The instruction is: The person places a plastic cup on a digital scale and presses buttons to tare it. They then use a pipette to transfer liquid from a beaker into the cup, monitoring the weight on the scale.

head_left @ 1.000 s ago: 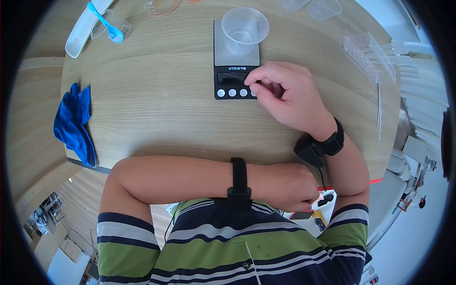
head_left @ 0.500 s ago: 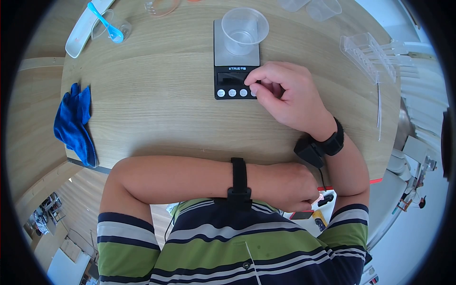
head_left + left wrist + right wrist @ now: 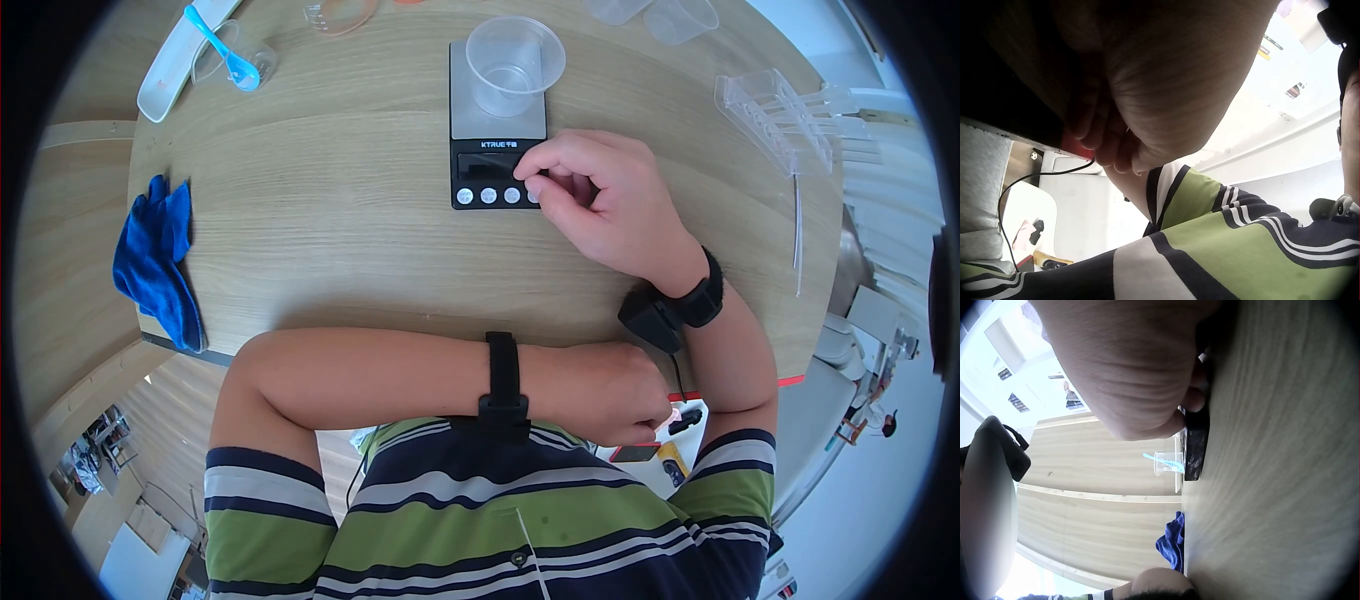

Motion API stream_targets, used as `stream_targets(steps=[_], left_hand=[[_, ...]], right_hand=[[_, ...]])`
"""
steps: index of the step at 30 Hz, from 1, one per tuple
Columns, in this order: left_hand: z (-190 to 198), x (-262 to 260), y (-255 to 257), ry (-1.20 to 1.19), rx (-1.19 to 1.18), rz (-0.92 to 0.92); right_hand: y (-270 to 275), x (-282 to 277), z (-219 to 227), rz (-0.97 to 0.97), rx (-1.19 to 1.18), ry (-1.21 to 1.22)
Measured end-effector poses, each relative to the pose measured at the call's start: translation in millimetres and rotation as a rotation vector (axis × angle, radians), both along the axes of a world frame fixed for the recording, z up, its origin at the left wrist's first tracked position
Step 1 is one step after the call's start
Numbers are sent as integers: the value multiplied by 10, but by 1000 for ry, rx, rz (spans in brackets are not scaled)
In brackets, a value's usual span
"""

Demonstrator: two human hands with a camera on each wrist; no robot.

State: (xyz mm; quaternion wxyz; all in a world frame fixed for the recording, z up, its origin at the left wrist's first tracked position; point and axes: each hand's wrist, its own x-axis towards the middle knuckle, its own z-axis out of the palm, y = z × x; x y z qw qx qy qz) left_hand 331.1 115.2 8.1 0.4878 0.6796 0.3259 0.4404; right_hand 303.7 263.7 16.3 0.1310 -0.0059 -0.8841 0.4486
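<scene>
A small digital scale (image 3: 500,165) with a black front, a dark display and round silver buttons lies on the table. On its metal plate stands a clear plastic cup (image 3: 515,65), upright. My right hand (image 3: 610,195) rests at the scale's lower right corner, fingers bent, index fingertip and thumb over the last button. In the right wrist view the fingertips (image 3: 1192,399) sit right at the scale's top edge. My left hand (image 3: 615,390) lies at the near table edge below the right wrist, fingers loosely curled and holding nothing; the left wrist view shows its curled fingers (image 3: 1107,140).
A blue cloth (image 3: 155,265) lies at the left edge. At the back left are a white tray (image 3: 175,75) and a small clear cup (image 3: 262,62) with a blue spoon (image 3: 225,55). A clear plastic rack (image 3: 785,120) and thin rods (image 3: 798,225) lie on the right.
</scene>
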Motion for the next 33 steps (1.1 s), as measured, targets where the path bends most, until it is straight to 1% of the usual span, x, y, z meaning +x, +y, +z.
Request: stream_targets(steps=[33], left_hand=[[-2, 10, -3, 20, -19, -8]], right_hand=[[-7, 4, -2, -8, 0, 10]])
